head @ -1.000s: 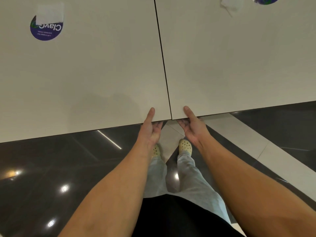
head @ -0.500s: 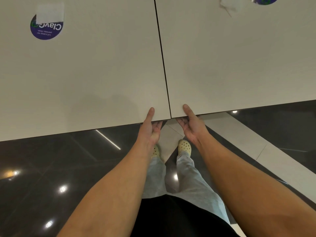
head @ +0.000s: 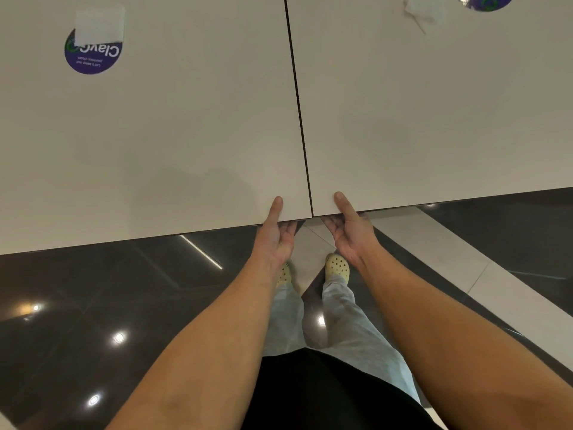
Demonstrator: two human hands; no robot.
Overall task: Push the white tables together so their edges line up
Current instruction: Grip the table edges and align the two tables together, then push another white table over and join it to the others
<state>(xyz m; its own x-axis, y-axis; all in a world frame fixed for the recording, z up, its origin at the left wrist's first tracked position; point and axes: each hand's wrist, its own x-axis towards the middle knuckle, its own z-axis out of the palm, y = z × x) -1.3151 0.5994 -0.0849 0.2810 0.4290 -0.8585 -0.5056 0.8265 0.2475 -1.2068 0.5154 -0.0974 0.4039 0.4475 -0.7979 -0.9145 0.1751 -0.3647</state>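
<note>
Two white tables stand side by side, the left table and the right table, with a thin dark seam between them. Their near corners meet almost level. My left hand grips the near edge of the left table by its corner, thumb on top and fingers underneath. My right hand grips the right table's near edge the same way, just across the seam.
A round purple sticker partly covered by white tape sits far left on the left table; another sticker and a scrap of paper lie at the right table's far edge. Below are dark glossy floor tiles, a pale tile strip and my feet.
Both hands and the near table edges sit very slightly farther from me than a second ago. The grip on each corner is the same.
</note>
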